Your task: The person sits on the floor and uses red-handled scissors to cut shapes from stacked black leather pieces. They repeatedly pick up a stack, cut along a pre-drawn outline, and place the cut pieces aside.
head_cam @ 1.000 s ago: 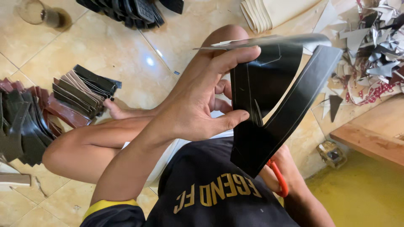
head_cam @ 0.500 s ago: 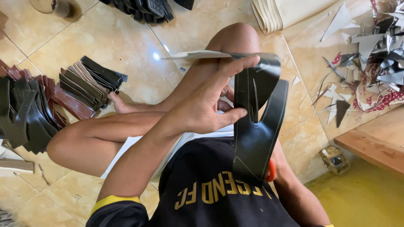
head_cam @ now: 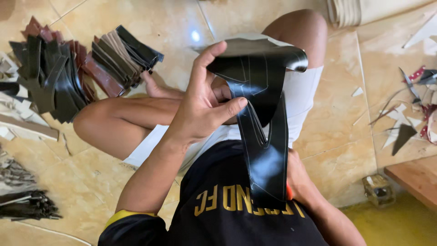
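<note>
The tiled floor (head_cam: 82, 182) runs under everything, and I sit on it with my knees drawn up. At ten o'clock lies a heap of cut strips (head_cam: 59, 73), black and reddish brown, fanned against each other. At three o'clock are loose scraps (head_cam: 405, 127) of dark and pale offcuts, and at four o'clock a wooden board (head_cam: 412, 177) with a small clear jar (head_cam: 377, 189) just beside it. At eight o'clock sits a dark bundle (head_cam: 27, 207) of thin pieces.

In the middle I hold a black sheet (head_cam: 264, 114), shiny, hanging from twelve o'clock down toward six, its top edge curled over. My left hand (head_cam: 205, 105) is clamped on its upper part, thumb pressed on the front at its left edge, the other fingers curled up behind the curl. My right hand (head_cam: 298, 182) is at five o'clock, mostly hidden behind the sheet's lower end, touching something orange (head_cam: 289, 191); I cannot tell how those fingers are set.
</note>
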